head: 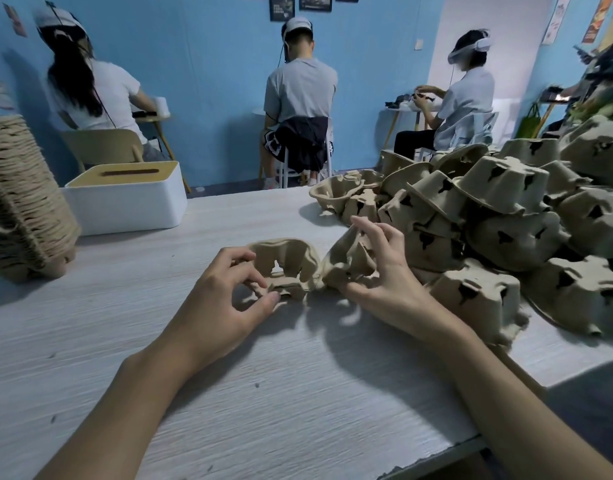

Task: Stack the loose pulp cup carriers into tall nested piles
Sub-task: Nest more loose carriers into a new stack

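- The left hand (pixel 225 296) is low over the desk (pixel 263 393). Its fingers (pixel 230 258) are curled, and the thumb and forefinger pinch the near rim of a pulp cup carrier (pixel 284 261).
- That carrier is tilted up on edge with its hollow side towards the camera. Its lower edge is at or just above the desk.
- The right hand (pixel 381 275) grasps a second carrier (pixel 346 261). The fingers are bent over its top and the thumb is tucked under its near edge.
- The two held carriers are side by side in the middle of the desk. Their facing edges touch between the hands, and whether they have begun to nest cannot be told.
- A loose heap of carriers (pixel 506 209) covers the right side of the desk, most of them lying bottom up. The nearest ones are just beside the right hand and wrist.
- At the far left edge stands a tall nested pile of carriers (pixel 21 202). It leans a little and is well apart from both hands.
- A white box with a slotted yellowish lid (pixel 125 199) sits on the desk just right of that pile.
- Beyond the desk, three seated people (pixel 298 109) wearing head-mounted gear work at small tables against a blue wall (pixel 201 81).
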Demonstrator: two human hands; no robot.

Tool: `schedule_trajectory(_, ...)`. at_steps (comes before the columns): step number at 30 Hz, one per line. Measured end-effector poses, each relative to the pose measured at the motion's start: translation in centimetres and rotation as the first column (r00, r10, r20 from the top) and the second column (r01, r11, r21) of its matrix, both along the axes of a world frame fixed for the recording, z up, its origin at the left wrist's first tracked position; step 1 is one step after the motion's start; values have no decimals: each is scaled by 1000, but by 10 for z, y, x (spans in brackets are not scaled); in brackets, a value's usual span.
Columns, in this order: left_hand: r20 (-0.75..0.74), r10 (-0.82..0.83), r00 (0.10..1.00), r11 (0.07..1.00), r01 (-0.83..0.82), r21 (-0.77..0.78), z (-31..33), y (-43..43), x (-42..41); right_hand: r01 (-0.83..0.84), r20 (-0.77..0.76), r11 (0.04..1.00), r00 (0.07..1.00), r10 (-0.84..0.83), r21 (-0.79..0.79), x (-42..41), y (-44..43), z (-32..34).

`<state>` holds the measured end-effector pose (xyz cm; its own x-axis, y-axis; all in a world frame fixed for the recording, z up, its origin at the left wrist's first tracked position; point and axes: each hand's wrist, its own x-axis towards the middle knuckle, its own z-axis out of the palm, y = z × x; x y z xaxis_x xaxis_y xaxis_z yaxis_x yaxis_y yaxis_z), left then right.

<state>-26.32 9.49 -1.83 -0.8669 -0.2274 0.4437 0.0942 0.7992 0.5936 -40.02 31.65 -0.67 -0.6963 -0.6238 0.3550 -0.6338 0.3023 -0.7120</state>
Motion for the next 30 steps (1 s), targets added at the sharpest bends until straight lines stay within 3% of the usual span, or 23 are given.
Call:
schedule_trajectory(6,3,44,999,999,-44,1,2,-5,2,185,-31,958,980,-196,-221,0,-4,1)
schedule_trajectory(12,37,-45,998,999,45,0,4,7,4,100,79,850,994,-69,-518,10,-8,6)
schedule_trajectory(17,37,-141,989,990,141,8,4,21,0,-19,103,899,992,71,-439,20,-11,4)
schedule_trajectory(22,56,-107,993,972,92,215,0,21,1,-62,139,915,982,127,-399,24,-12,4)
schedule_trajectory(26,26,-108,994,973,100,208,-3,19,-1,-54,122,951,988,95,-306,24,-9,1)
schedule_trajectory(30,32,-133,991,969,124,215,-2,19,-1,8,-29,991,1000,-12,-131,27,1,3)
